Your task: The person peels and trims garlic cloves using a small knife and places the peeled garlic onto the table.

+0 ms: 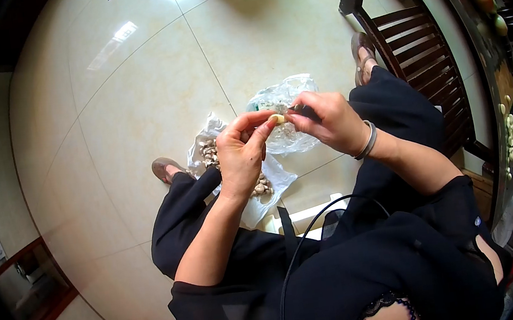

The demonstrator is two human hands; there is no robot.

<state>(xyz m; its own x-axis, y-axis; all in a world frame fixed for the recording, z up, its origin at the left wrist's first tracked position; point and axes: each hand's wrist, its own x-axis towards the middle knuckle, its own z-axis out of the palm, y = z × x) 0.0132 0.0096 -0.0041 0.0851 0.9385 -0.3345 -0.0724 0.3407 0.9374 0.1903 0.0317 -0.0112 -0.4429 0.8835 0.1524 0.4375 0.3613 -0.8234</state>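
Bags [308,140] lie below and a wooden chair [424,51] bounds the right; floor [131,111] opens ahead and left. Over the bags, the left hand [241,152] pinches a pale clove [280,119]; the right hand [333,123] curls beside it, grip unclear.

Left hand [241,149] and right hand [332,123] — both pinching, close together.

On the floor [135,98] before the person, garlic bulbs [209,153] lie on a spread bag [279,173], partly hidden behind the left hand [242,152]. Another bag [300,84] lies ahead, right of it. Farther right stands a chair [418,50]; beyond, the counter [503,80] carries fruits [484,0] at its far end, cloves [510,131] nearer.
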